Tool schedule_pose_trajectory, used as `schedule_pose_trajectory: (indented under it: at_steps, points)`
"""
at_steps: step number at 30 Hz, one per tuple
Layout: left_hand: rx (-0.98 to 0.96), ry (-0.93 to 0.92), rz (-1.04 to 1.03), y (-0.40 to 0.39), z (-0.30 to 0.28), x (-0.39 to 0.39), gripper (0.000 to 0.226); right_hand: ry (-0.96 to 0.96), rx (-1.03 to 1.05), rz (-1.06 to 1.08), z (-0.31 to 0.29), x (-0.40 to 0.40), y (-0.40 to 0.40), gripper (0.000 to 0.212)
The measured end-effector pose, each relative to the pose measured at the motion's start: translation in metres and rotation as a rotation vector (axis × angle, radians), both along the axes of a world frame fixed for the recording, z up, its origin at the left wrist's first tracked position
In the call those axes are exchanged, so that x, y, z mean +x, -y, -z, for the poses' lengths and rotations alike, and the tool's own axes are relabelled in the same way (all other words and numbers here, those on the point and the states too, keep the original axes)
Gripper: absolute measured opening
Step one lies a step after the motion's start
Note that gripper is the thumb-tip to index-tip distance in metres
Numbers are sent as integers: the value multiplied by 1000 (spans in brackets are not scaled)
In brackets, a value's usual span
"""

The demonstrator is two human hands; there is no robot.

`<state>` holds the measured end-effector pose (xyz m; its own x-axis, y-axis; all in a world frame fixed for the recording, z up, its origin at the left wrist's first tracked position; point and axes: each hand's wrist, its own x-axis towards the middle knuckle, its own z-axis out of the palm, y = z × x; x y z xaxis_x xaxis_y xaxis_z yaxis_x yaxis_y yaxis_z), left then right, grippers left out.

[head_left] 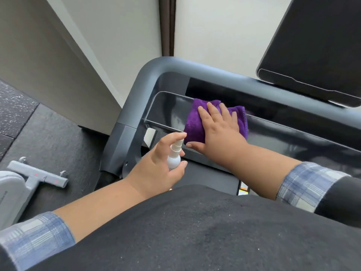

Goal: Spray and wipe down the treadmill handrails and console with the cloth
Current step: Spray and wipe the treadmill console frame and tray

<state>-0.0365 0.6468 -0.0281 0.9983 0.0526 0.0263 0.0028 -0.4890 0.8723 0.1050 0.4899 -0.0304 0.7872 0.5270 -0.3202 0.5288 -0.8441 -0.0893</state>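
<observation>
Screen (pixel 312 45) cut off top, right — bottle (pixel 174 154) body hidden in left hand (pixel 156 169).

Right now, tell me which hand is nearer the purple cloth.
Right. The right hand lies flat on the purple cloth, pressing it on the console tray; the left hand holds the spray bottle just below-left.

Tray (pixel 168 106) left of the cloth (pixel 193 122) is bare, open room there. On the right, the screen (pixel 316 45) overhangs the far rail (pixel 244 79), crowding that corner. Near side, the left hand (pixel 156 167) with the bottle (pixel 173 157) blocks the tray's near-left edge. The right hand (pixel 220 132) covers the middle.
</observation>
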Motion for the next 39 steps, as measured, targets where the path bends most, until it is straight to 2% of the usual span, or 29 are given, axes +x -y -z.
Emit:
schedule_pose_trajectory:
  at_steps: [7, 12, 17, 21, 28, 39]
  points:
    - [-2, -4, -50, -7, -4, -10, 71, -27, 26, -172, -5, 6, -76, 94]
    - [-38, 19, -103, -8, -3, -8, 78, -33, 70, -148, -6, -1, -45, 91]
    - [-47, 48, -137, -18, -4, -8, 76, -47, -2, -112, -8, -4, -27, 85]
    - [-31, 47, -139, -26, -4, -13, 73, -35, -64, -161, -12, 6, -54, 75]
    - [-35, 17, -167, -34, -9, -19, 71, -18, -136, -201, -19, 13, -118, 72]
    - [-27, 80, -98, -25, -16, -3, 71, -89, -132, -449, -29, -9, -80, 66]
